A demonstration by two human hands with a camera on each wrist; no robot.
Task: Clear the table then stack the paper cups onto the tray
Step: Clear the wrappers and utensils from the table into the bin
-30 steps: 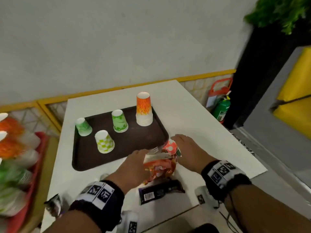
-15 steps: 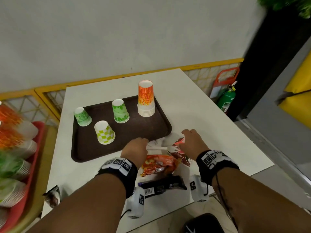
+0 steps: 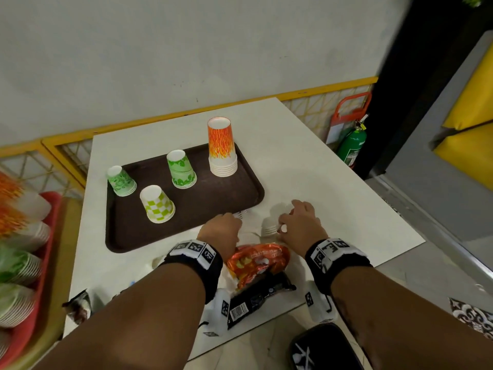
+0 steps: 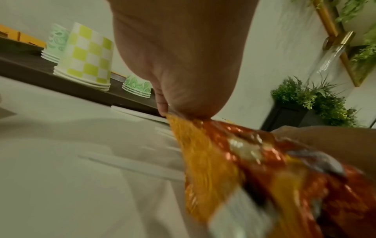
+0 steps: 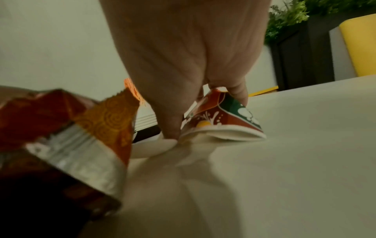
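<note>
A brown tray (image 3: 186, 231) holds upside-down cup stacks: a tall orange stack (image 3: 222, 148), two green stacks (image 3: 181, 169) (image 3: 121, 181) and a yellow-checked stack (image 3: 157, 204) (image 4: 87, 59). My left hand (image 3: 226, 227) (image 4: 168, 112) is by the tray's front edge, its curled fingers pinching the top of an orange snack bag (image 3: 256, 263) (image 4: 234, 161). To its right, my right hand (image 3: 290, 217) (image 5: 203, 112) curls round a flattened red-and-green paper cup (image 5: 223, 122). White plastic forks (image 4: 132, 165) lie on the table (image 3: 333, 196) under the left hand.
A black wrapper (image 3: 261, 295) lies at the near edge below the snack bag, and a small dark wrapper (image 3: 77, 308) sits at the near left corner. Left of the table, a red bin (image 3: 50, 209) holds more cup stacks. A green fire extinguisher (image 3: 352, 145) stands at right.
My right hand lay flat on the crushed cup and has since curled round it. My left hand has stayed by the tray's front edge with the snack bag. My view has tilted further down.
</note>
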